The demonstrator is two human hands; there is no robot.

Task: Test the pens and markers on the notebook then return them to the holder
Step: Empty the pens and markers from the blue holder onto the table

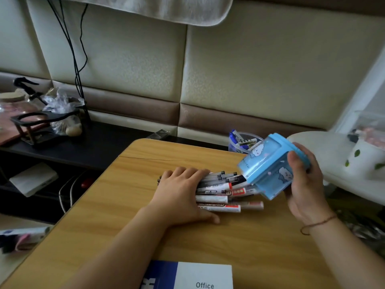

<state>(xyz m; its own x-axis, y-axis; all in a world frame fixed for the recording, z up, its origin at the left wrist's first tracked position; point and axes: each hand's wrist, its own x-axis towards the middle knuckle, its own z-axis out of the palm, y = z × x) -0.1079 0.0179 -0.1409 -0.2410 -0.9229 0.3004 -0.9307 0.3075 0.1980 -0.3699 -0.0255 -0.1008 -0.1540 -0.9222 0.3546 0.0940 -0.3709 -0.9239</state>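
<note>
My right hand [306,184] grips a light blue pen holder [268,165], tipped on its side above the wooden table [129,205], its mouth facing left and down. Several pens and markers [220,192] lie in a bundle on the table, their right ends under the holder's mouth. My left hand [181,195] lies flat with straight fingers on the left ends of the bundle, covering them. A closed notebook [200,276] with a blue and white cover marked "Office" sits at the table's near edge.
A clear tub [243,142] with more markers stands behind the table's far right corner. A white chair [337,163] is to the right. A dark shelf [62,147] with a small rack and bags runs along the left; the padded wall is behind.
</note>
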